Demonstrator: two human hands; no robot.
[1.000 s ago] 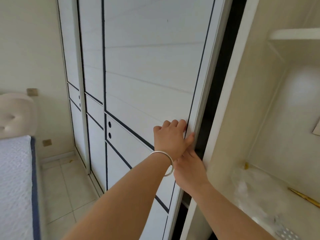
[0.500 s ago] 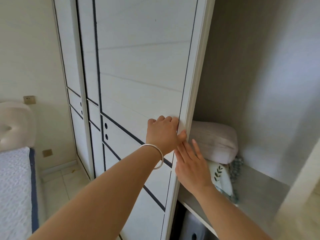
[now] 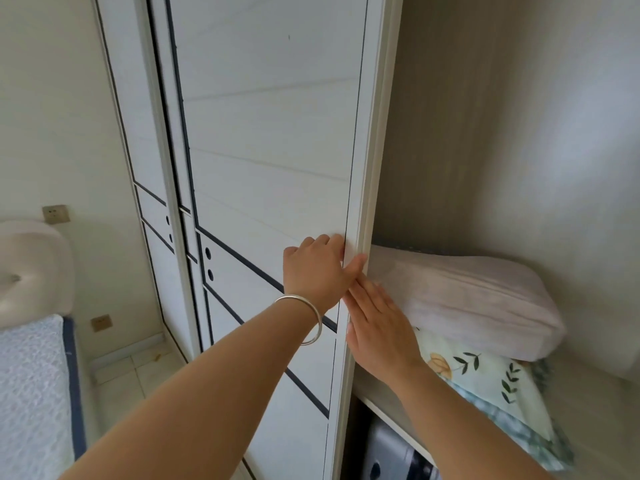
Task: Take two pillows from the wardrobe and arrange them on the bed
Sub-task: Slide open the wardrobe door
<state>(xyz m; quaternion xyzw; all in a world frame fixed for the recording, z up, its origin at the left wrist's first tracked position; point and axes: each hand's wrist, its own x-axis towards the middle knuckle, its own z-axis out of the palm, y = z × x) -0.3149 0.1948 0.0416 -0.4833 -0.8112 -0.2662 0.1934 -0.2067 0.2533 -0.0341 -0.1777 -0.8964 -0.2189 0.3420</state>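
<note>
A white sliding wardrobe door (image 3: 270, 174) stands pushed to the left, leaving the compartment on the right open. On the shelf (image 3: 595, 407) inside lies a pale pink pillow (image 3: 478, 303) stacked on a light pillow with a leaf and flower print (image 3: 491, 382). My left hand (image 3: 317, 271), a silver bangle on its wrist, presses on the door's right edge with the thumb hooked around it. My right hand (image 3: 379, 327) lies flat with fingers together against the same edge, just in front of the pillows.
The bed (image 3: 31, 393) with a white textured cover and a padded headboard (image 3: 31, 271) is at the lower left. A tiled floor strip (image 3: 131, 372) runs between bed and wardrobe. A grey item (image 3: 388, 455) sits under the shelf.
The door has slid left, uncovering the shelf and both pillows. Both hands stayed on the door's edge and moved with it.
</note>
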